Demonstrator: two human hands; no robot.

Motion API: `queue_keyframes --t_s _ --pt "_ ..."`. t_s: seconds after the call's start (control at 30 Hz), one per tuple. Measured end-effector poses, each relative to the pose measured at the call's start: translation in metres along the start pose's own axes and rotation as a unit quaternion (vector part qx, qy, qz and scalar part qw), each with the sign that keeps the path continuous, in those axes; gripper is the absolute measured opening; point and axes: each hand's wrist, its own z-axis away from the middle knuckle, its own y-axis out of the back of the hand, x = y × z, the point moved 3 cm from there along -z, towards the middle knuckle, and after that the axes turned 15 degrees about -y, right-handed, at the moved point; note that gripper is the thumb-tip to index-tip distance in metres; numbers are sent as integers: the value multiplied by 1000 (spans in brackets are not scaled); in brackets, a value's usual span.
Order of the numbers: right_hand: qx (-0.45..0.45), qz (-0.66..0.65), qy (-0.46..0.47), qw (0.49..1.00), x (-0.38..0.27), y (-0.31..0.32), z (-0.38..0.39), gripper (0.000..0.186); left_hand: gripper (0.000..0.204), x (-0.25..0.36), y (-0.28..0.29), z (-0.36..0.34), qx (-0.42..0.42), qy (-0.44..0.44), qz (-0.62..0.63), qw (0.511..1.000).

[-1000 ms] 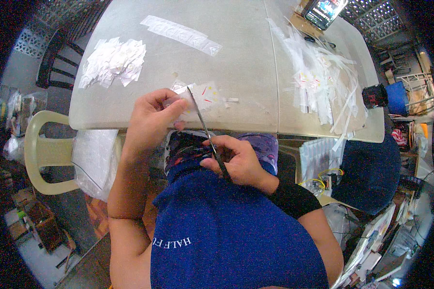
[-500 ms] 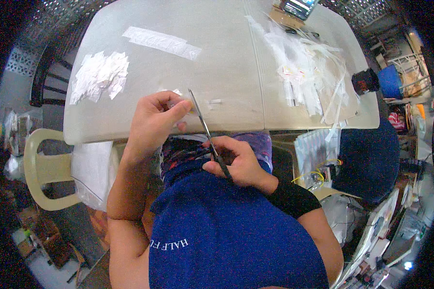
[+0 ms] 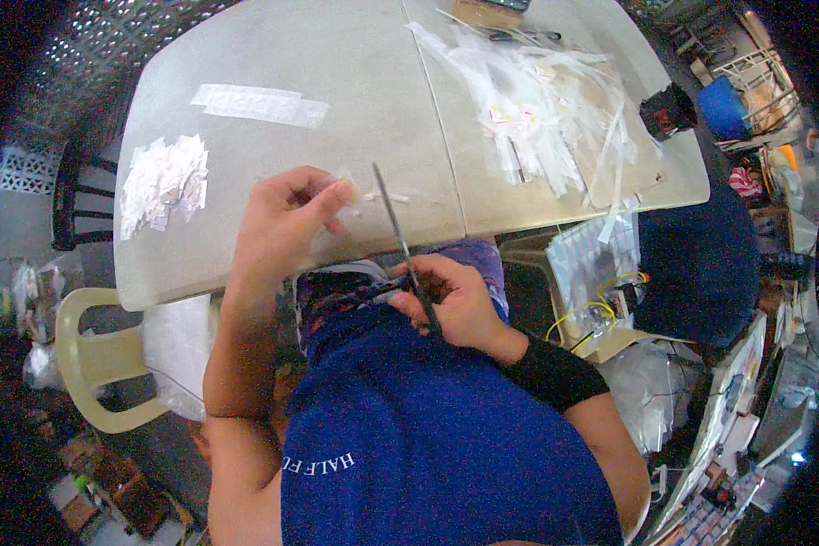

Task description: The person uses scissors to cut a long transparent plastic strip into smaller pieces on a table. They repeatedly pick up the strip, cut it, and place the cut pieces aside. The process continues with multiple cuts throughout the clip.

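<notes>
My right hand (image 3: 457, 300) is closed around a pair of scissors (image 3: 392, 211), whose narrow blades point away from me over the table's near edge. Just left of the blades, my left hand (image 3: 289, 218) pinches a small whitish, partly see-through piece (image 3: 349, 197) between thumb and fingers; blur hides its exact shape. A short white scrap (image 3: 388, 196) lies on the table beyond the blades. Farther left sits a heap of small white cut pieces (image 3: 166, 187). Behind it, flat white strips (image 3: 259, 105) lie overlapping.
A tangle of long white strips and offcuts (image 3: 555, 114) covers the right part of the table (image 3: 355, 64). Near it are a dark tool (image 3: 526, 36) and a black container (image 3: 668, 113). A beige chair (image 3: 86, 359) stands at the left.
The whole view has turned, so the table sits differently in the picture. My left fingertips are a little farther from the scissor blades. Both hands keep their hold.
</notes>
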Motion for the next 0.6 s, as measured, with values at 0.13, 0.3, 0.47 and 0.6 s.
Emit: queue_keyframes --t_s 0.13,0.3,0.47,0.6 --pt "1 -60 -56 997 6 5 -1 39 23 3 31 0 63 -72 -113 989" --pt "-6 -35 -54 998 4 9 -5 40 33 -3 53 11 76 -101 -323 938" --pt "7 -43 -46 998 1 6 -6 40 35 -14 34 21 65 -275 -399 872" --pt "-5 -26 -17 999 3 3 -9 40 34 -25 24 27 -28 -329 -450 829"
